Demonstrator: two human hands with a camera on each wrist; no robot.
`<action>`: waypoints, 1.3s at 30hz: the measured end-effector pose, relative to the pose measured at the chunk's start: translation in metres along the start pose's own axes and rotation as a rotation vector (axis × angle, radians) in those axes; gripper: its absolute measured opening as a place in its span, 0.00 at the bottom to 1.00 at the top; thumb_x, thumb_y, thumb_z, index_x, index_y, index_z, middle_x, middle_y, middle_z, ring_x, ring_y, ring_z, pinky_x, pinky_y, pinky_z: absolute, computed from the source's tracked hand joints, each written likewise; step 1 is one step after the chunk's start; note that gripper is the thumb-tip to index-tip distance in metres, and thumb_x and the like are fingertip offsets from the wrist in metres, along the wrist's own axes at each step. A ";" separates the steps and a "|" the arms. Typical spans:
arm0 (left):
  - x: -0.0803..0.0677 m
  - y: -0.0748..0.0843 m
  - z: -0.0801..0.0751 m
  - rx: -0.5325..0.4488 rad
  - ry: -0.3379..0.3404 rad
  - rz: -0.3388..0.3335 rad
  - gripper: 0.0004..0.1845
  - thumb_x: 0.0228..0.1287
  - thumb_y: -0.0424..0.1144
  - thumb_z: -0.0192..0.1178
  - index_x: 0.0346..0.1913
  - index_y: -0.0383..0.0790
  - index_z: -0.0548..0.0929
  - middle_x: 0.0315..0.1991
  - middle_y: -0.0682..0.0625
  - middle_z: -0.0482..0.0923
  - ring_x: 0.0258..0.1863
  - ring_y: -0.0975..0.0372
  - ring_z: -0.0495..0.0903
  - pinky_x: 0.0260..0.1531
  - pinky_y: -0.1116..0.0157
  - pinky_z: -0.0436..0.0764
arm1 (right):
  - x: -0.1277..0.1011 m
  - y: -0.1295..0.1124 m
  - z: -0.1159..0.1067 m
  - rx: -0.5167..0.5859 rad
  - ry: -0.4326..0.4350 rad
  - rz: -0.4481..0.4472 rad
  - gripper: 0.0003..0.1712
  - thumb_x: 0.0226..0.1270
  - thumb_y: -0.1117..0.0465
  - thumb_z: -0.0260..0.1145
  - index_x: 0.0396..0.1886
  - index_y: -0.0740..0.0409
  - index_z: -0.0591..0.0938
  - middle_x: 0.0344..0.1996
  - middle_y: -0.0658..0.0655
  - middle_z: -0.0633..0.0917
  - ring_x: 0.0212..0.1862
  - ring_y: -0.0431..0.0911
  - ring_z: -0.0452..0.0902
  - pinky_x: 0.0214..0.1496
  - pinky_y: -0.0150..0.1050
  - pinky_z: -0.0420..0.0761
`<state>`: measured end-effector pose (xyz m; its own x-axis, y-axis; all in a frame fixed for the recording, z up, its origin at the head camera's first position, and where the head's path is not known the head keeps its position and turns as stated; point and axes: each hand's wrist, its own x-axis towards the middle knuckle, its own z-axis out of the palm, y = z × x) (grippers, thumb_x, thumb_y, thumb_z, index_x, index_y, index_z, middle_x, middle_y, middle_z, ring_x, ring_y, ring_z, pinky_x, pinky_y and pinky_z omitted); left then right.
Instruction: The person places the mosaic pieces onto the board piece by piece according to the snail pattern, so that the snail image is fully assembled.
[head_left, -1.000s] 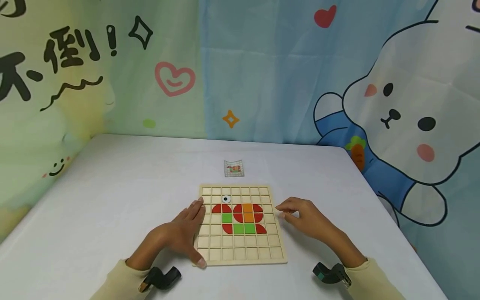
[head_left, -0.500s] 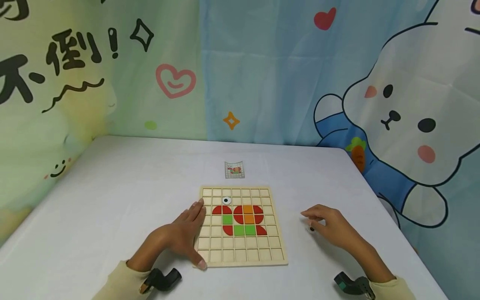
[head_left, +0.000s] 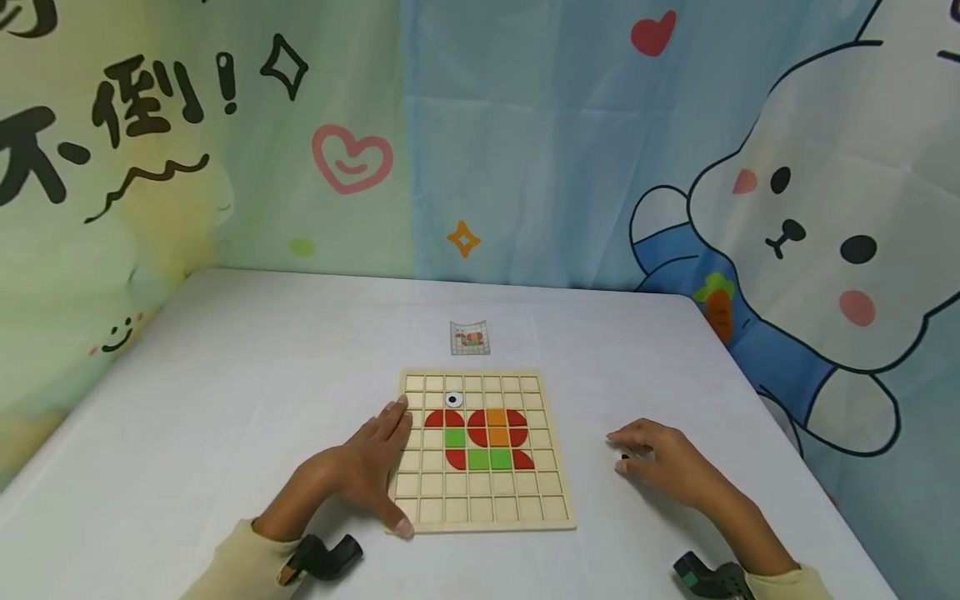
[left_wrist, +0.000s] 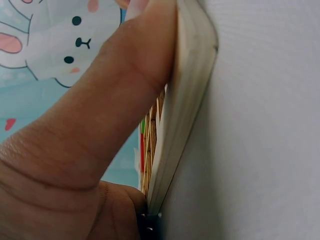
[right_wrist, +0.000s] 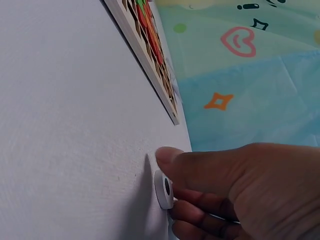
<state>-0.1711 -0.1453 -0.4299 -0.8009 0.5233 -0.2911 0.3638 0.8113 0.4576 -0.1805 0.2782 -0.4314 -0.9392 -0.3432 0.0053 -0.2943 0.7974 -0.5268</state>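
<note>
While seen from the head view, the left hand (head_left: 360, 471) lies flat, fingers straight, on the left edge of the wooden grid board (head_left: 487, 508); the right hand (head_left: 663, 462) rests on the white table (head_left: 225, 400), well right of the board.
Left wrist view: thumb (left_wrist: 125, 90) pressed against board edge (left_wrist: 185, 100).
Right wrist view: fingers (right_wrist: 200, 165) pinching a white eye disc (right_wrist: 164, 189) on the table.

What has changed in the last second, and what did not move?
The right hand moved away from the right edge of the wooden board, out to the right over the table, and came down on a small white disc with a black centre, which its fingers now pinch. The left hand stayed against the board's left edge; the coloured pieces kept their places.
</note>
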 end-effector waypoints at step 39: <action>-0.001 0.002 -0.001 -0.014 -0.002 0.008 0.77 0.30 0.64 0.79 0.76 0.29 0.43 0.77 0.38 0.30 0.75 0.48 0.32 0.71 0.51 0.43 | 0.033 -0.027 0.006 -0.019 0.057 -0.188 0.14 0.62 0.71 0.69 0.48 0.63 0.86 0.43 0.53 0.80 0.39 0.42 0.75 0.39 0.36 0.79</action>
<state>-0.1699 -0.1443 -0.4281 -0.7970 0.5303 -0.2891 0.3636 0.8035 0.4714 -0.2027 0.2418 -0.4225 -0.8758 -0.4587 0.1503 -0.4681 0.7312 -0.4962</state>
